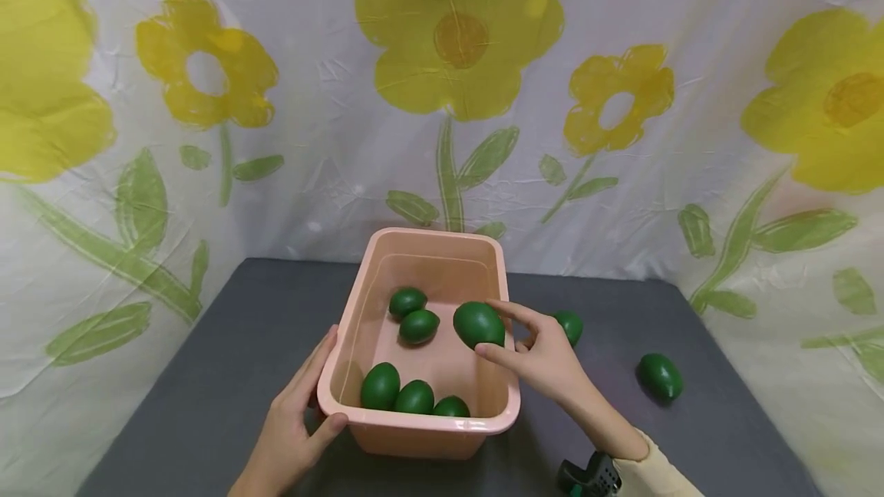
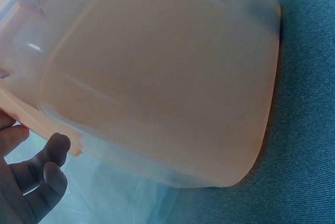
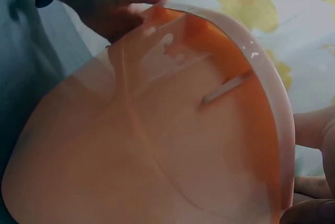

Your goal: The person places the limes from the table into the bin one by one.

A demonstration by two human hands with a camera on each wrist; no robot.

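Note:
My left hand (image 1: 293, 413) grips the left front corner of a pink plastic tub (image 1: 417, 422), thumb on the rim and fingers along the side wall. Over the tub's right side, my right hand (image 1: 545, 359) pinches a glossy dark green egg-shaped fruit (image 1: 478, 324) between thumb and fingers. Inside lie several similar fruits, two near the middle (image 1: 418, 326) and three along the front wall (image 1: 380, 386). The left wrist view shows mostly the tub's outer wall (image 2: 157, 88). In the right wrist view the tub (image 3: 178, 124) hides the fruits.
On the dark grey table (image 1: 200, 390), one green fruit (image 1: 571, 326) is partly hidden behind my right hand. Another (image 1: 659, 376) lies farther right. A white curtain (image 1: 311, 198) with yellow flowers surrounds the table's back and sides.

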